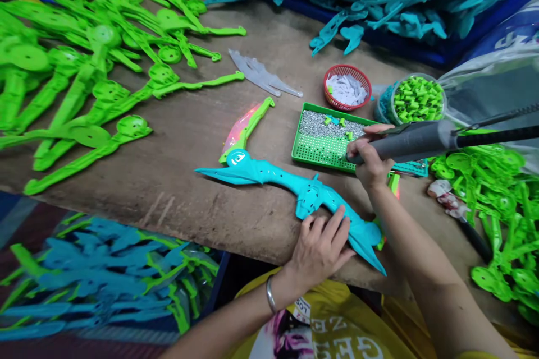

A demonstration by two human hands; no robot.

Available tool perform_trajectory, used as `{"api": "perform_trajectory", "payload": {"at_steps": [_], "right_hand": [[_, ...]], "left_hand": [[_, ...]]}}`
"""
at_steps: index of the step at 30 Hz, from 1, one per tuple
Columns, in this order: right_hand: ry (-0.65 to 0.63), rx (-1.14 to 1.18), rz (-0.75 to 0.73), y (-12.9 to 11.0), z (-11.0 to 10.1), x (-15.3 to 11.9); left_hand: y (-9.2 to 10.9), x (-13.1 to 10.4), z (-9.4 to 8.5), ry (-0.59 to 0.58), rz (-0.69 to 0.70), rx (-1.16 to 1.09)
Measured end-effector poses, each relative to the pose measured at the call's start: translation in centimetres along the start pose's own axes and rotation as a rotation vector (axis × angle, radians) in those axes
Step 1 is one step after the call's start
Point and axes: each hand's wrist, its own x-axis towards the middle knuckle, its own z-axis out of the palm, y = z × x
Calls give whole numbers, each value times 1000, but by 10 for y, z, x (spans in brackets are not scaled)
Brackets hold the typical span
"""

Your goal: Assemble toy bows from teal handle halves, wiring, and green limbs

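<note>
A blue plastic toy bow (284, 178) lies across the worktable, with a green limb piece carrying a clear pinkish blade (244, 129) joined at its left end. My left hand (320, 241) holds the right half of the bow, fingers over its near side and thumb at the lower edge. My right hand (373, 162) is wrapped round a grey electric screwdriver (412, 140), raised above the bow's right side. The screwdriver's tip points left, over a green tray (324, 150) of small metal screws, and appears apart from the bow.
Green plastic parts (96, 56) are heaped at left, more (505, 219) at right. Behind stand a red basket (347, 87) of whitish pieces, a tub of small green pieces (419, 98) and a blue bin (379, 50) of blue parts. A clear blade (261, 74) lies mid-table. Assembled pieces (105, 269) fill the lower left.
</note>
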Motion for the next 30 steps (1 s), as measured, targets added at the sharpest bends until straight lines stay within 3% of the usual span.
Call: {"api": "perform_trajectory", "payload": {"at_steps": [10,15,20,24,30], "right_hand": [[-74,-42,55,-3,5,4],[-32,-15,28,-43,-2,-8],[-119,13,180,-82,-16,-51],[-119,39,248,-79,-19,-77],[-112,22,233,-70,-13,-79]], "left_hand": [[0,0,0,81,-28,-44],[0,-1,0,70,-20,-40],[1,0,0,73,-20,-20],[0,3,-2,59,-1,-24],[0,4,-3,2,-8,-13]]}}
